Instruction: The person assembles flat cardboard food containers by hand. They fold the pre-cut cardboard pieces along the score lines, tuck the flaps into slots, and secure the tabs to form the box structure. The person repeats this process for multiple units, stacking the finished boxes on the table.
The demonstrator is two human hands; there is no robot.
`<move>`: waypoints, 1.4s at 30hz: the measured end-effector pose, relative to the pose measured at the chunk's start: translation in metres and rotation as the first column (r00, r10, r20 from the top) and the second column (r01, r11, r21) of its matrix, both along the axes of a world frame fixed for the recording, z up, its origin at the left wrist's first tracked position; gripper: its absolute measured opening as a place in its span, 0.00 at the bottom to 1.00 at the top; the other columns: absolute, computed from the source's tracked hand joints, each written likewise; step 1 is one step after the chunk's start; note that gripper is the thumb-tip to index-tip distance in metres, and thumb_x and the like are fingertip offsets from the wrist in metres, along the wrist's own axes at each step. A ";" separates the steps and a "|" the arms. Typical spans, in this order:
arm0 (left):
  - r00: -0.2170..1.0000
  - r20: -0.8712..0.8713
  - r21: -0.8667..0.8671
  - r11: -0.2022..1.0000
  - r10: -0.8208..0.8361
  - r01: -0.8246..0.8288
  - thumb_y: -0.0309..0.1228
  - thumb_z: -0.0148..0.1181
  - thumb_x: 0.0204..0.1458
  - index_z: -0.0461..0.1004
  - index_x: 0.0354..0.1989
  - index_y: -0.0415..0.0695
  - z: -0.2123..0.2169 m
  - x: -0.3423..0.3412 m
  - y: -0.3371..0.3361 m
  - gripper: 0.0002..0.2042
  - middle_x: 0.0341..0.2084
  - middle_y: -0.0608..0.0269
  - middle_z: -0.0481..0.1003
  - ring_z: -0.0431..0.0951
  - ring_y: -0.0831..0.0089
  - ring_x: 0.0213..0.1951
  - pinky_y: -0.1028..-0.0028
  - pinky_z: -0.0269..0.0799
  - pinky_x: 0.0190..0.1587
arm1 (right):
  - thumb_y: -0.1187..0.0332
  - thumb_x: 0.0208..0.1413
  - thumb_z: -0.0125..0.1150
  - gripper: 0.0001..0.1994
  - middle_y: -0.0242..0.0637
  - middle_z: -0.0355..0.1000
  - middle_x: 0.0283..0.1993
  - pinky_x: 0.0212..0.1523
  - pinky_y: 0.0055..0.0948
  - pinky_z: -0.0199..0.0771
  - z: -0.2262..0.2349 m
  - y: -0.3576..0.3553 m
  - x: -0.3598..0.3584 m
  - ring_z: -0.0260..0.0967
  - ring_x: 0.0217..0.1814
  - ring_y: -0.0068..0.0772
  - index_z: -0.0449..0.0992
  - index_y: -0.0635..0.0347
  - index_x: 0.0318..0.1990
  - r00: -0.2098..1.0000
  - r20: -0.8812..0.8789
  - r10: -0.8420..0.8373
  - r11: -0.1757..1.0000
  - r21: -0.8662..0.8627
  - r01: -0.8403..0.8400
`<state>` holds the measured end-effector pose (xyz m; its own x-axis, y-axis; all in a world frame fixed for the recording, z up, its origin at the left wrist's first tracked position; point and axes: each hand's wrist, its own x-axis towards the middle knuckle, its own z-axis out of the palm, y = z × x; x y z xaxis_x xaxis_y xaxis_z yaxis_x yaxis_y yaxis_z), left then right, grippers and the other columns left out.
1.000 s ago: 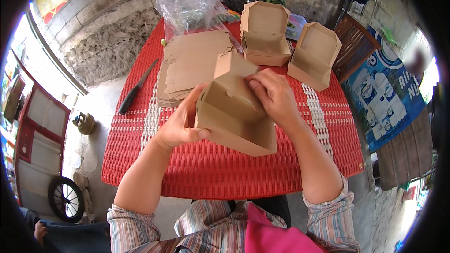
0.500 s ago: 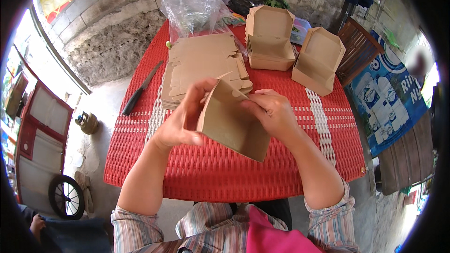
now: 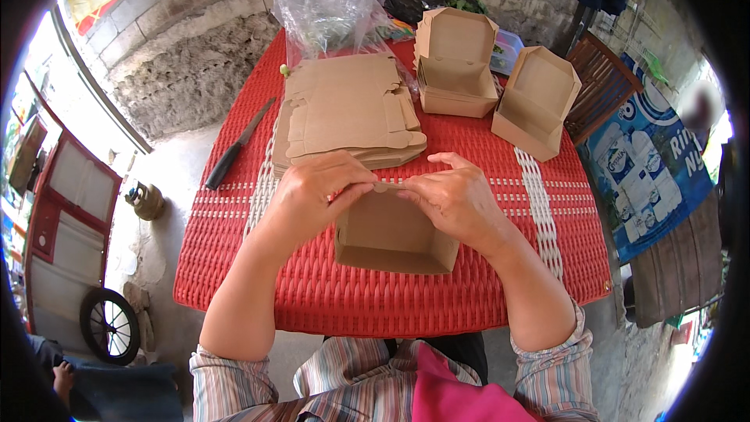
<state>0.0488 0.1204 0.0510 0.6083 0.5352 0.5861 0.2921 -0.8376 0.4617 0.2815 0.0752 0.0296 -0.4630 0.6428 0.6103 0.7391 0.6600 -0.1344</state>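
Observation:
A brown cardboard box (image 3: 394, 234) sits on the red woven table (image 3: 375, 301) just in front of me, its open side up. My left hand (image 3: 316, 195) pinches the box's far rim from the left. From the right, my right hand (image 3: 457, 199) pinches the same rim, fingertips almost meeting the left ones. A stack of flat unfolded cardboard blanks (image 3: 348, 113) lies just beyond my hands.
Two folded boxes with raised lids stand at the back: one (image 3: 457, 62) in the middle, one (image 3: 535, 101) to the right. A clear plastic bag (image 3: 324, 8) lies at the far edge. A dark-handled knife (image 3: 234, 148) rests on the table's left side. A stone wall runs behind.
The box was held tilted above the table, its outside toward me. Now it rests upright on the table with both hands moved to its far rim.

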 end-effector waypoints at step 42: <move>0.976 0.015 0.226 0.950 0.216 -0.214 0.25 0.64 0.49 0.78 0.32 0.40 -0.009 -0.001 0.009 0.04 0.28 0.59 0.76 0.78 0.60 0.30 0.67 0.74 0.33 | 0.76 0.53 0.65 0.05 0.35 0.75 0.33 0.41 0.27 0.73 0.003 0.008 0.011 0.74 0.38 0.29 0.79 0.64 0.37 0.859 -0.486 -0.159 0.974 -0.220 0.056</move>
